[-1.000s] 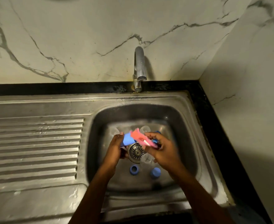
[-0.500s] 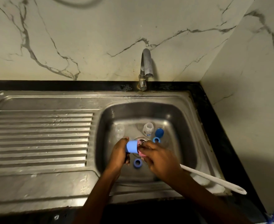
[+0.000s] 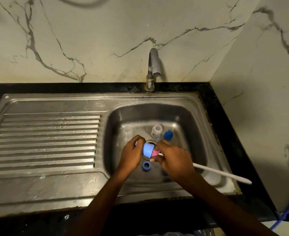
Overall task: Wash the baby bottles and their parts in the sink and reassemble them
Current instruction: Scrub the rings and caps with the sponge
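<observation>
Over the drain, my left hand [image 3: 131, 155] curls its fingers round a blue cap [image 3: 148, 149]. My right hand [image 3: 172, 159] grips a brush [image 3: 222, 173], pink head at the cap's mouth, white handle crossing the sink [image 3: 157, 99] rim. A ring [image 3: 146, 166], a bottle [image 3: 156, 132] and a lid [image 3: 168, 135] rest on the basin floor.

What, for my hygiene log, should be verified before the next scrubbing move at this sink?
1. Left hand grips the light blue cap: ok.
2. Right hand holds the brush near its pink sponge: ok.
3. Sponge at the cap's opening: ok.
4. Water running from the tap: not ok, no stream visible.
5. Cap's inside clean: cannot tell.
6. Blue ring and clear bottle within reach in the sink: ok.
</observation>
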